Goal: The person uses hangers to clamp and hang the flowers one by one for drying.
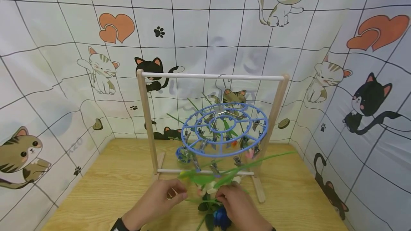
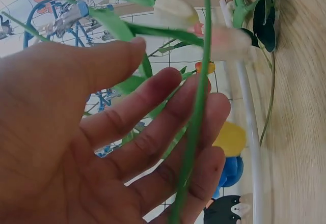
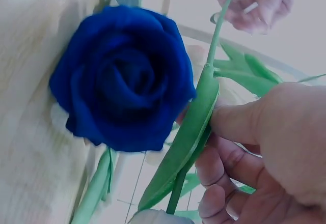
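My right hand (image 1: 239,206) pinches a green, leafy flower stem (image 3: 196,124) between thumb and fingers. A white bloom (image 3: 160,217) shows at the lower end of that stem in the right wrist view. My left hand (image 1: 158,197) holds nothing, thumb apart from its loosely bent fingers; the stem (image 2: 196,117) passes across those fingers in the left wrist view. Whether it touches them I cannot tell. Close by the right hand is a blue rose (image 1: 221,218) with dark leaves. A white tulip (image 2: 174,10) and a blurred pale pink bloom (image 2: 232,43) appear beyond the left hand.
A blue round clip hanger (image 1: 221,154) with several metal clips hangs from a wooden rack (image 1: 147,117) just past the hands. Several flowers, including a blue one (image 1: 183,154), are behind it. The wood-grain table (image 1: 106,181) meets cat-print cloth walls (image 1: 192,27).
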A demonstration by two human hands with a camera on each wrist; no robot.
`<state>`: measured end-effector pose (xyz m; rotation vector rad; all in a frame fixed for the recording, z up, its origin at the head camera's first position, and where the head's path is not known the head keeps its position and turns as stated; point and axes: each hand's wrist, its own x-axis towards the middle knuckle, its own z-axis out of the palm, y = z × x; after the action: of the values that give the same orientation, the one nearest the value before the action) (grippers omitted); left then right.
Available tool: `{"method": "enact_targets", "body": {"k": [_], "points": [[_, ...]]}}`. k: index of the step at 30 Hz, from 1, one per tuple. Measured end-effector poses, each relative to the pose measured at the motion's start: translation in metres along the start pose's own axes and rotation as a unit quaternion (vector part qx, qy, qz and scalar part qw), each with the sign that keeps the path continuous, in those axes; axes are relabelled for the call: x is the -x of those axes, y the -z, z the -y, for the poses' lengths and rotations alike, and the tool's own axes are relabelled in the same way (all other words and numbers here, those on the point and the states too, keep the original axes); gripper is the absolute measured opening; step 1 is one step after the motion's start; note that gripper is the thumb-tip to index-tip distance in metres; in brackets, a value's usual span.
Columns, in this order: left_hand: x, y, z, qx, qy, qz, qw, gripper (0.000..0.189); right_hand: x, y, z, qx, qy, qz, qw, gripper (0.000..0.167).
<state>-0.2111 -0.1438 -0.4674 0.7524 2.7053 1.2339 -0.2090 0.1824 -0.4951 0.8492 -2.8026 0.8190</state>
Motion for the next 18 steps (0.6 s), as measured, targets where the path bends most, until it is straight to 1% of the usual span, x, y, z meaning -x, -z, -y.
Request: {"method": "enact_targets", "body": {"k": [3,4,7,10,13,16,18], "points": [[0.002,0.002,0.002,0.013,0.004,0.007,0.9999,0.006,0.005,0.004,-0.003,-0.012,0.009,-0.025,0.9996,0.01],[0.002,0.002,0.002,0.014,0.001,0.007,0.9999,0.005,0.007,0.005,-0.004,-0.014,0.011,-0.031,0.9993,0.011],[0.004,0.003,0.001,0.014,-0.004,-0.005,0.9999,0.004,0.01,0.009,-0.004,-0.021,0.01,-0.036,0.9991,0.012],[0.005,0.004,-0.004,-0.003,-0.017,-0.036,0.9992,0.006,0.011,0.014,-0.001,-0.022,0.018,-0.036,0.9989,0.01],[0.005,0.003,-0.01,-0.03,-0.036,-0.071,0.9964,0.008,0.015,0.021,0.004,-0.016,0.03,-0.044,0.9985,0.007],[0.006,0.002,-0.017,-0.058,-0.066,-0.101,0.991,0.012,0.02,0.027,0.012,-0.006,0.039,-0.064,0.9971,0.007],[0.007,-0.001,-0.021,-0.077,-0.097,-0.123,0.9847,0.017,0.022,0.029,0.017,0.009,0.063,-0.09,0.9939,0.01]]}}
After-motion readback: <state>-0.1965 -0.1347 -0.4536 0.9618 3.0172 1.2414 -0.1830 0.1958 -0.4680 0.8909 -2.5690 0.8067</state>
